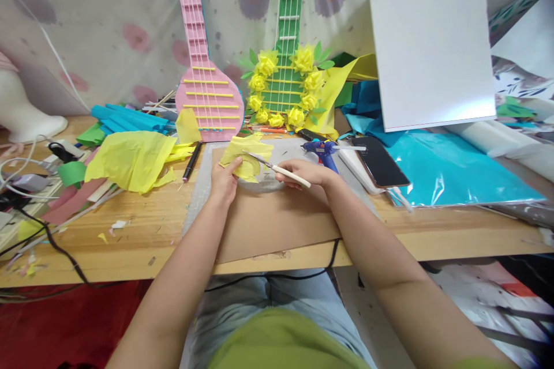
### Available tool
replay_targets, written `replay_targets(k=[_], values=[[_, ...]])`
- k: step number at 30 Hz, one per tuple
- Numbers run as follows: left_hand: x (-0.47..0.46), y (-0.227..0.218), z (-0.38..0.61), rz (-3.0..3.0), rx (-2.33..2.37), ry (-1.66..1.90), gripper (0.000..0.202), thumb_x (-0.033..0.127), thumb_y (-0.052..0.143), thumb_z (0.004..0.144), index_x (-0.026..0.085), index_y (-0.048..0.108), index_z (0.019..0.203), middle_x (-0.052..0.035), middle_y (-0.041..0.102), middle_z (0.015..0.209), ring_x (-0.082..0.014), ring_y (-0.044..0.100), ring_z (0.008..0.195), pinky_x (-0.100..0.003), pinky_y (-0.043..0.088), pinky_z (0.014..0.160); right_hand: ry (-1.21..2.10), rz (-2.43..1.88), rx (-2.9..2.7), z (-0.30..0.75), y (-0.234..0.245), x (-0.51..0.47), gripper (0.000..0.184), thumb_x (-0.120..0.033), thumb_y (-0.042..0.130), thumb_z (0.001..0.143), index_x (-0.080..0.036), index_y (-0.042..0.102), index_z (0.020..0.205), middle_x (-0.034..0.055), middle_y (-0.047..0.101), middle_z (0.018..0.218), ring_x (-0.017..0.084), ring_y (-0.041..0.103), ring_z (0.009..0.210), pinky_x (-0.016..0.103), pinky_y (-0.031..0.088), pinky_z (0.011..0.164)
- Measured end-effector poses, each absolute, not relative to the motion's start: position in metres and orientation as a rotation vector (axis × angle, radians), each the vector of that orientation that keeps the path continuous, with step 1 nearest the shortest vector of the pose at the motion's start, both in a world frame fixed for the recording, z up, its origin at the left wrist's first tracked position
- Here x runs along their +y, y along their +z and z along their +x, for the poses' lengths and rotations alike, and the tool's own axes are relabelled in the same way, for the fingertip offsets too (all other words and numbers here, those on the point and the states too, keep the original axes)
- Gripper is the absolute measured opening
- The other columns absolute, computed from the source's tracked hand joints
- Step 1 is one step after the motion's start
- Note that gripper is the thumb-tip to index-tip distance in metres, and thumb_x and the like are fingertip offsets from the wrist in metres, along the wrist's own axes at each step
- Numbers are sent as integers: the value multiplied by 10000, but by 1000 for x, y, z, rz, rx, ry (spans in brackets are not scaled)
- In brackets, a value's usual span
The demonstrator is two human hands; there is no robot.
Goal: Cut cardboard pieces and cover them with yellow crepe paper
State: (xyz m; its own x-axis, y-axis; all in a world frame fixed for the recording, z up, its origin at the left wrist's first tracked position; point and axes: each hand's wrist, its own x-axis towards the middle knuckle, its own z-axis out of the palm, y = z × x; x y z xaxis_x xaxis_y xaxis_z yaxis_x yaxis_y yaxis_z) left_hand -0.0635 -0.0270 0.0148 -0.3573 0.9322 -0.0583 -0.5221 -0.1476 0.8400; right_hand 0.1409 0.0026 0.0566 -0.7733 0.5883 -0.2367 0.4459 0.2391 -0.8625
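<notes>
A piece of yellow crepe paper [249, 168] is pinched in my left hand [225, 180], thumb on top. My right hand [299, 173] grips white-handled scissors [292, 175], whose blades point left and lie over the paper. A curved line or cut edge runs across the paper near the blades; I cannot tell which. Both hands are above a brown cardboard sheet [277, 225] on a grey cutting mat [199, 199]. Just beyond my right hand lies a blue glue gun [321, 153].
A pink paper guitar [210, 98] and a green one with yellow paper roses [283, 83] lean at the back. Yellow crepe paper [130, 158] and a black marker [193, 161] lie left. A phone [381, 161], blue wrapped sheet [459, 170] and white board [435, 57] are right. Cables [56, 242] cross the left edge.
</notes>
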Motion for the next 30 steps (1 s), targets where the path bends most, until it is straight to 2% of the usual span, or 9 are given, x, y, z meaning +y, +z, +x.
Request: replay_targets(k=[6, 19, 30], values=[[-28, 16, -65, 644, 985, 1714, 451, 189, 807, 480, 155, 637, 896, -53, 705, 872, -181, 662, 805, -281, 510, 753, 1526, -977, -2414, 146, 53, 8, 425, -573, 548, 716, -170, 417, 683, -52, 437, 520, 64, 408, 448, 204, 329, 430], [-33, 23, -66, 662, 1030, 1645, 490, 173, 813, 451, 147, 608, 896, -42, 690, 863, -165, 655, 765, -294, 486, 757, 1606, -1020, -2387, 154, 49, 16, 417, -563, 565, 701, -165, 445, 665, -64, 421, 464, 56, 382, 399, 200, 275, 408], [-34, 24, -66, 761, 1054, 1580, 486, 177, 810, 445, 150, 562, 863, -35, 677, 861, -161, 646, 756, -287, 493, 718, 1476, -962, -2568, 155, 51, 12, 350, -501, 528, 749, -168, 435, 701, -46, 452, 575, 66, 427, 482, 212, 343, 477]])
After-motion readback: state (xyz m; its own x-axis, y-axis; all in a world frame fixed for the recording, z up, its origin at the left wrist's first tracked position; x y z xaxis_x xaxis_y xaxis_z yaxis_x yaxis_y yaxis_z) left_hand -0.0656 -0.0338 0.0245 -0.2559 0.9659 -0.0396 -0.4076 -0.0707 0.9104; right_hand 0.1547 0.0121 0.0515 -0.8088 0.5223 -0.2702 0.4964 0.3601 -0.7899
